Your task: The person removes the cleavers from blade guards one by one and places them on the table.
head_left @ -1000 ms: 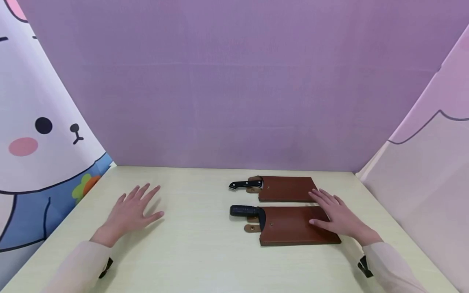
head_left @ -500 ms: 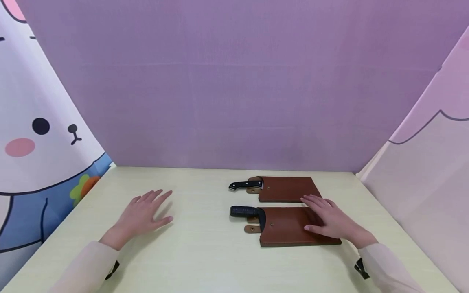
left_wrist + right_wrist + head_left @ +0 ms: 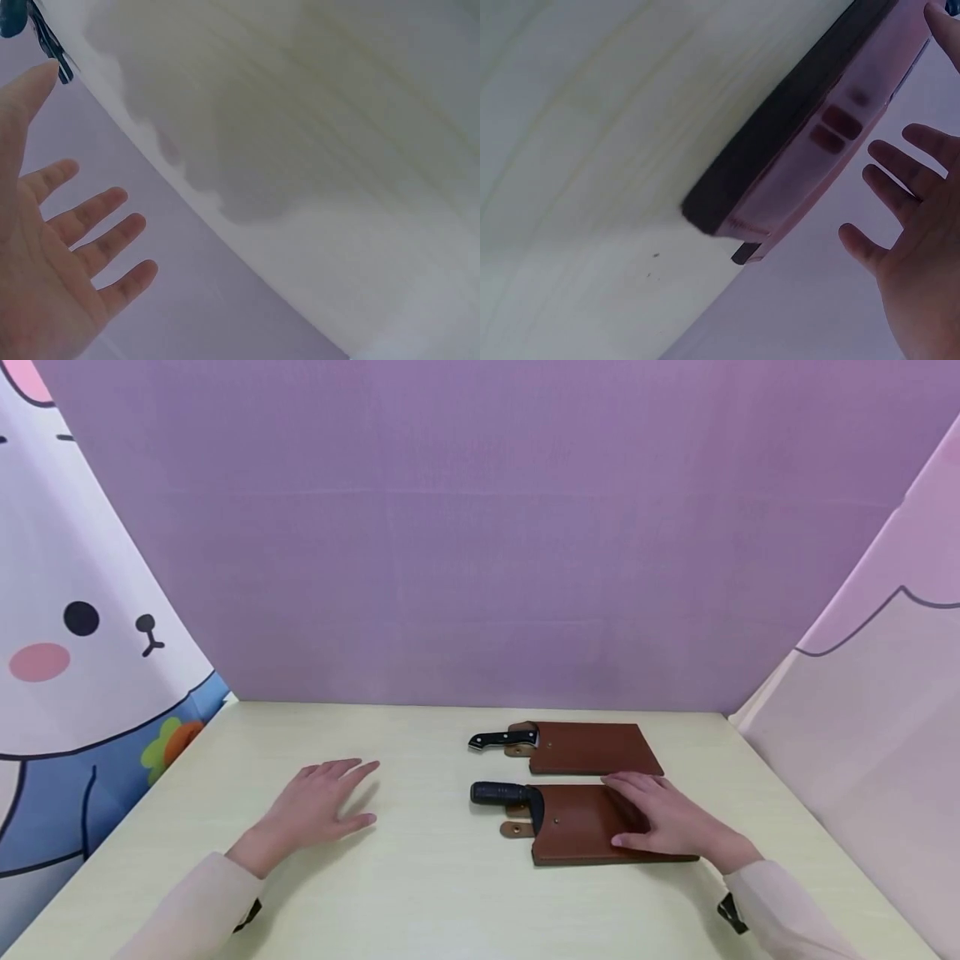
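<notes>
1. The near brown sheath is lying flat beneath the right hand, which is partly hiding its smooth face; its snap strap is sticking out toward the left hand.
2. The near knife is sitting in that sheath, its thick black handle pointing leftward between the hands.
3. The far brown sheath is lying flat just beyond the right hand, roughly parallel to the first.
4. The far knife is resting inside it, its riveted black handle pointing to the left hand's side.

There are two hands, two pale sleeves, two knives, two brown knife covers and one table.
</notes>
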Available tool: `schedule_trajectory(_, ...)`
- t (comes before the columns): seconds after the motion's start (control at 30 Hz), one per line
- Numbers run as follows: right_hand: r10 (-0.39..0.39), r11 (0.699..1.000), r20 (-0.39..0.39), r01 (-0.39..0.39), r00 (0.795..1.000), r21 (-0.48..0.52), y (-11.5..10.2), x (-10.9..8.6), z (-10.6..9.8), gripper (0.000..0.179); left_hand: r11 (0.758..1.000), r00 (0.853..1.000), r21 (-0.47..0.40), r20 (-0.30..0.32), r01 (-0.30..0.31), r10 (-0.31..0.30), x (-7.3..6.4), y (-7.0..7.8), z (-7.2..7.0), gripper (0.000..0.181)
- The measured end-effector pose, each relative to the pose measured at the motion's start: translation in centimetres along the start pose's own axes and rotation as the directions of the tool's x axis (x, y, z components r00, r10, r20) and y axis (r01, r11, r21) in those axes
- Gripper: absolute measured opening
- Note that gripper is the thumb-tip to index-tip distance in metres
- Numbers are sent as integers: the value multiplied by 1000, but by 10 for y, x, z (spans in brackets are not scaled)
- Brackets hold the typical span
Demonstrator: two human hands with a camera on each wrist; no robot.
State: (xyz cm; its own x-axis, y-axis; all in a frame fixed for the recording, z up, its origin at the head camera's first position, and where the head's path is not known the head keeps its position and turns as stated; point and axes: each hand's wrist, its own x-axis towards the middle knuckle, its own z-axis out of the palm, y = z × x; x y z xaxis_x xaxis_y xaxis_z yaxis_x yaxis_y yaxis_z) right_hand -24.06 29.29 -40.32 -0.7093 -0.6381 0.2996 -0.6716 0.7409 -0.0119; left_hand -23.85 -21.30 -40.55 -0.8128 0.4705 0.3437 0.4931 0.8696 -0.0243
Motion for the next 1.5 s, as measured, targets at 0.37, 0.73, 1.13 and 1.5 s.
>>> schedule_trajectory(0.37, 8, 999, 51, -10, 999, 45, -11, 6, 2, 80, 998, 999, -39, -1, -51, 51, 11, 22, 0, 69)
schedule_trajectory(0.73, 5, 998, 85, -10, 996, 61, -25, 15, 0, 88, 993, 994, -58, 15, -103, 104, 25, 43, 1, 67)
schedule_trajectory(1.13, 16, 997, 163, -28, 987, 68, -34, 22, 1, 95, 985, 989, -81, 3, -150, 151, 40, 65, 5, 62)
schedule_trajectory(1.5, 20, 995, 207, -40, 978, 95, -34, 26, 4, 102, 978, 981, -81, 22, -190, 192, 57, 85, 11, 60)
